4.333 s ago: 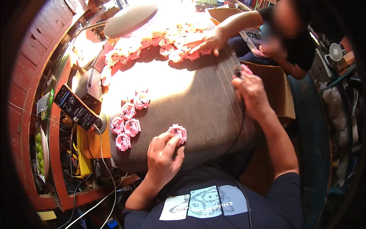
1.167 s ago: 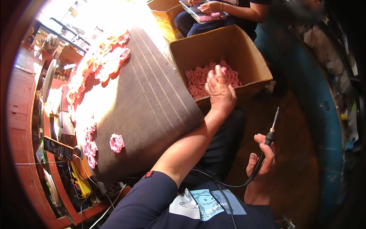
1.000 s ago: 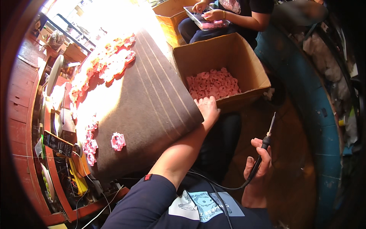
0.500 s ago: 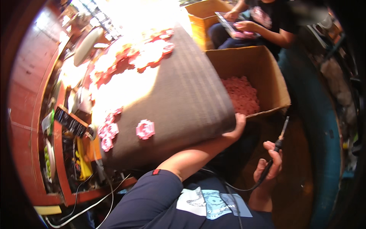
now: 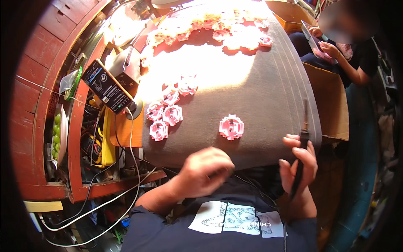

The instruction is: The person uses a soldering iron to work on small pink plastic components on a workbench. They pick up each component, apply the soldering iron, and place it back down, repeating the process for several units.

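Observation:
My right hand [image 5: 300,168] grips a soldering iron [image 5: 299,168] with its metal tip pointing up and away, beside the right edge of the dark worktop [image 5: 201,149]. Just off the near edge, my left hand [image 5: 205,172] is smeared by motion, its fingers bent; whether they hold anything does not show. Beyond both hands lies a single pink plastic part [image 5: 231,127] with a notched rim and dark middle. Several similar pink parts [image 5: 172,114] sit grouped to its left. Farther back, a sunlit row of pink parts [image 5: 243,40] is partly washed out by glare.
A phone [image 5: 108,86] leans at the left, with white cables [image 5: 137,176] hanging below it. Open cardboard boxes [image 5: 329,98] stand along the right. Another person [image 5: 362,63] sits behind them, holding a clear tray [image 5: 312,40]. Left are red wooden frames [image 5: 75,138].
My left hand has come back from the box side at the right to the worktop's near edge. My view has shifted, and the soldering iron stays in my right hand.

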The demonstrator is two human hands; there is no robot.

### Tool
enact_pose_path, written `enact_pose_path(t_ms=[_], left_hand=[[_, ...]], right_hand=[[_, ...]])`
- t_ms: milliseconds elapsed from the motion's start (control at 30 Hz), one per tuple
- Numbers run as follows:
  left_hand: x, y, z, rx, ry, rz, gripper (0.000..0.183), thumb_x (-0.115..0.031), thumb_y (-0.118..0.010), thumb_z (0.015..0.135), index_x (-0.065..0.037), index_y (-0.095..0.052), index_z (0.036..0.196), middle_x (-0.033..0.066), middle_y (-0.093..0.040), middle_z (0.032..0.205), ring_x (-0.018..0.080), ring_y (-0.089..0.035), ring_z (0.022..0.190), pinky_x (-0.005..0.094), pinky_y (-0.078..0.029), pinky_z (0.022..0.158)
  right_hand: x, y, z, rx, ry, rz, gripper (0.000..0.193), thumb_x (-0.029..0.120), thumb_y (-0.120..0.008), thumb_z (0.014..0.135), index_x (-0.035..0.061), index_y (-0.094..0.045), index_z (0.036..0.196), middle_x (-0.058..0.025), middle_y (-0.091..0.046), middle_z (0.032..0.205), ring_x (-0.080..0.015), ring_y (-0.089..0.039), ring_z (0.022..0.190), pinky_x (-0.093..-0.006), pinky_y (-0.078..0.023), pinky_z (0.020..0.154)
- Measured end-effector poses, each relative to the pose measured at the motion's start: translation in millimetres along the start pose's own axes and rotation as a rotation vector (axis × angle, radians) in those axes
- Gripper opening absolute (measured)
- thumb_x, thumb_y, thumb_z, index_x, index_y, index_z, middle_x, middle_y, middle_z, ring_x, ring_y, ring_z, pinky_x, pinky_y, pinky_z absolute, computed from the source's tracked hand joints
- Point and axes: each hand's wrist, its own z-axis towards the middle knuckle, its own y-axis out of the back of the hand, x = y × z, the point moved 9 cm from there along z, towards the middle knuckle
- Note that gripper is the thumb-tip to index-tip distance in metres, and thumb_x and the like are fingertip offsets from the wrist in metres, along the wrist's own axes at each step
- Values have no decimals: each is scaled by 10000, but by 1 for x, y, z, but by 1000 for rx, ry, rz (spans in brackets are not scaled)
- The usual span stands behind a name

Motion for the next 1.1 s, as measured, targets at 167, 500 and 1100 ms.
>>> enact_pose_path(t_ms=[167, 500, 1100], left_hand=[[14, 32, 14, -158, -53, 395, 414, 33, -760, 843, -48, -710, 1246, 160, -687, 1259, 368, -670, 1076, 432, -562, 918], [30, 14, 20, -148, -82, 352, 482, 76, -738, 801, 14, -670, 1274, 177, -703, 1237, 400, -658, 1139, 485, -543, 994], [44, 8, 34, -164, 35, 253, 180, -102, -766, 869, -73, -736, 1044, 80, -684, 1088, 317, -612, 1008, 436, -501, 901]], right_hand=[[19, -78, 25, 192, 80, 71, 519, 140, -844, 874, 35, -561, 1297, -198, -704, 1110, -382, -686, 917, -502, -537, 864], [30, -113, 32, 240, 203, -13, 527, -6, -720, 791, 42, -598, 1301, -164, -700, 1058, -337, -659, 830, -439, -550, 764], [2, -106, 44, 196, -16, 176, 504, -182, -706, 798, -3, -575, 1251, -154, -665, 975, -312, -569, 684, -429, -460, 635]])
